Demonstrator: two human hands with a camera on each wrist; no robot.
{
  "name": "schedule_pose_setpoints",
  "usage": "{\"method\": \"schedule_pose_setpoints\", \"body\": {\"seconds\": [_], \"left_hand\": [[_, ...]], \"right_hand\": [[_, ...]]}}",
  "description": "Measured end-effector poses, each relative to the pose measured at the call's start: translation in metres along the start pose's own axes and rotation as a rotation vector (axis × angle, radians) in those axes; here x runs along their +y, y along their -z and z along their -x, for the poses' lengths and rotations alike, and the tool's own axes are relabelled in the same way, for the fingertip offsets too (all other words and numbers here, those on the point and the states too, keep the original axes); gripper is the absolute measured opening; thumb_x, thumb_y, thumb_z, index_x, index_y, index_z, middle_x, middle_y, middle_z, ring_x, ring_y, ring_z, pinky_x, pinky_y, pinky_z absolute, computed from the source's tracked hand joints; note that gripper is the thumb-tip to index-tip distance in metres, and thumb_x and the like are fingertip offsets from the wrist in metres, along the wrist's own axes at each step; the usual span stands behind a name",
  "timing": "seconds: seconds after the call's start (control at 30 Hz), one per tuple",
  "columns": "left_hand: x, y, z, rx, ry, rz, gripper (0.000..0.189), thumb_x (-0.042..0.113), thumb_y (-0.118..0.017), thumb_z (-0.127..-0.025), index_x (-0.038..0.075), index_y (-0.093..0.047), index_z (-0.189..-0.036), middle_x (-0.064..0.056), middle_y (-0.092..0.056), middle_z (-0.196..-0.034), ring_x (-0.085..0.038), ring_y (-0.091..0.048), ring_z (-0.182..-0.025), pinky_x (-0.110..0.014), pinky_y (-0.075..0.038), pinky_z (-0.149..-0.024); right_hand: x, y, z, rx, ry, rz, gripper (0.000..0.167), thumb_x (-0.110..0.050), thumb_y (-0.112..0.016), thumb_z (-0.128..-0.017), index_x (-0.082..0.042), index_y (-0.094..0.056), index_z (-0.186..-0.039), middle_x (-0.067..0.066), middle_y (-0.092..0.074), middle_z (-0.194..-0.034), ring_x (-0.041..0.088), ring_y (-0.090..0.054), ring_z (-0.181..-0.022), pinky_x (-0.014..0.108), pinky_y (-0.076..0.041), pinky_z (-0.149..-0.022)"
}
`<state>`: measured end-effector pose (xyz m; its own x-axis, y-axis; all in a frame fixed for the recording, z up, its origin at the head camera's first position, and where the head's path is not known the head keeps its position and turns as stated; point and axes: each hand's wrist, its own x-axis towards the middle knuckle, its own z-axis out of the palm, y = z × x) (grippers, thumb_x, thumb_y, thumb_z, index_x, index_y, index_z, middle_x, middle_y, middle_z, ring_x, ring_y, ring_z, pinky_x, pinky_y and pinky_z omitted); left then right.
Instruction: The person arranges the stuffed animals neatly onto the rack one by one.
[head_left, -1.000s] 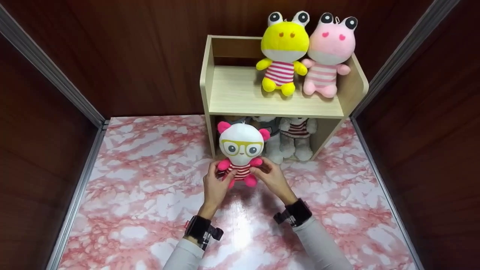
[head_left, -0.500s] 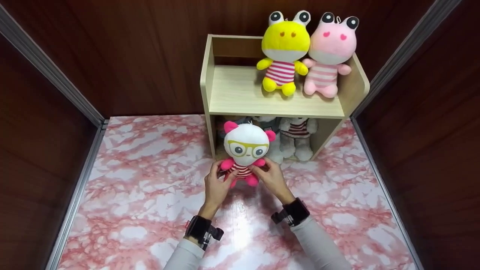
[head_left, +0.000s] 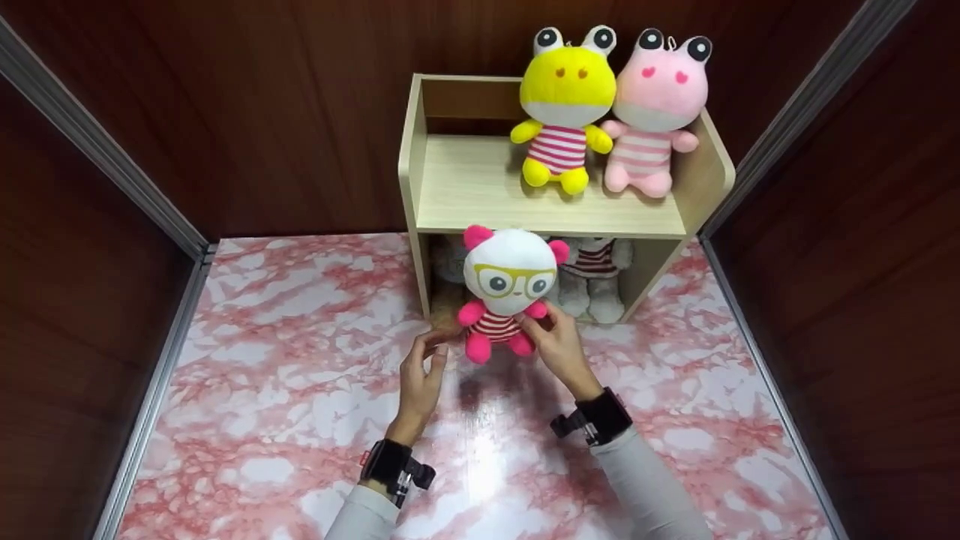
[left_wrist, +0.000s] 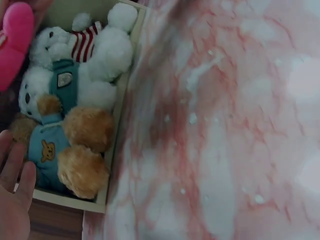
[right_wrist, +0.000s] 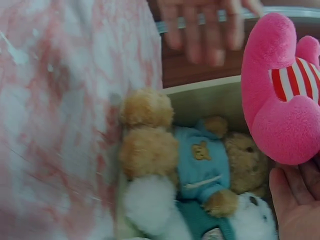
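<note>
My right hand (head_left: 562, 346) grips a plush panda (head_left: 511, 270) by its side, at its arm. The toy has a white head, yellow printed glasses, pink limbs and a red-striped body. It is upright before the lower compartment of a small wooden shelf (head_left: 469, 199). To its left, my left hand (head_left: 420, 379) is apart from it and holds nothing; its fingers look extended in the right wrist view. Inside the compartment sit a brown bear (left_wrist: 50, 150) in a blue top, a white bear (left_wrist: 97, 95) in green and a white bear (left_wrist: 112, 52) in red stripes.
On the upper board, a yellow frog plush (head_left: 566, 86) and a pink frog plush (head_left: 660, 90) sit side by side at the right. A pink-and-white marbled surface (head_left: 285, 360) spreads in front. Dark wood-look panels (head_left: 300, 135) enclose the area.
My left hand has let go of the plush panda and drawn away to the left. With my right hand holding it, the panda has moved right and slightly towards the shelf.
</note>
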<state>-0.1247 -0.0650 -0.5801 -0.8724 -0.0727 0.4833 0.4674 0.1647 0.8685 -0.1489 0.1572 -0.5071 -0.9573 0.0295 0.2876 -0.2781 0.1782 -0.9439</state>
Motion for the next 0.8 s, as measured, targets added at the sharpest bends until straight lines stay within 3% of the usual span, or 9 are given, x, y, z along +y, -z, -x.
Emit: {"method": "schedule_pose_setpoints", "body": {"seconds": [0.2, 0.3, 0.6, 0.8], "left_hand": [[-0.047, 0.005, 0.008, 0.008, 0.027, -0.045, 0.021, 0.003, -0.058, -0.103, -0.005, -0.067, -0.12, -0.017, -0.072, -0.118, -0.024, -0.066, -0.112, -0.035, -0.052, -0.098], [-0.05, 0.007, 0.01, 0.006, 0.048, -0.047, 0.02, 0.004, -0.058, -0.103, -0.003, -0.068, -0.12, -0.014, -0.072, -0.118, -0.022, -0.067, -0.111, -0.036, -0.053, -0.096], [-0.048, 0.007, 0.018, 0.005, 0.161, -0.041, 0.022, 0.003, -0.057, -0.104, -0.002, -0.068, -0.122, -0.016, -0.071, -0.121, -0.031, -0.065, -0.115, -0.041, -0.055, -0.094], [-0.022, 0.012, 0.018, 0.038, 0.215, -0.024, 0.02, 0.004, -0.059, -0.104, -0.004, -0.068, -0.12, -0.018, -0.071, -0.121, -0.033, -0.065, -0.116, -0.039, -0.055, -0.091]], "right_hand": [[0.008, 0.008, -0.011, 0.01, 0.021, -0.003, 0.018, -0.003, -0.072, -0.094, 0.008, -0.07, -0.107, 0.015, -0.073, -0.096, 0.012, -0.067, -0.085, 0.022, -0.054, -0.075], [-0.003, 0.009, -0.016, 0.022, 0.046, -0.009, 0.018, -0.001, -0.072, -0.094, 0.008, -0.07, -0.109, 0.018, -0.073, -0.101, 0.013, -0.067, -0.09, 0.024, -0.054, -0.08], [-0.05, 0.007, -0.033, 0.065, 0.151, 0.025, 0.016, 0.006, -0.069, -0.092, 0.014, -0.069, -0.106, 0.025, -0.073, -0.104, 0.01, -0.067, -0.095, 0.023, -0.051, -0.09], [-0.07, 0.004, -0.049, 0.102, 0.209, 0.028, 0.013, 0.006, -0.069, -0.092, 0.014, -0.069, -0.103, 0.021, -0.072, -0.095, 0.007, -0.063, -0.083, 0.021, -0.05, -0.077]]}}
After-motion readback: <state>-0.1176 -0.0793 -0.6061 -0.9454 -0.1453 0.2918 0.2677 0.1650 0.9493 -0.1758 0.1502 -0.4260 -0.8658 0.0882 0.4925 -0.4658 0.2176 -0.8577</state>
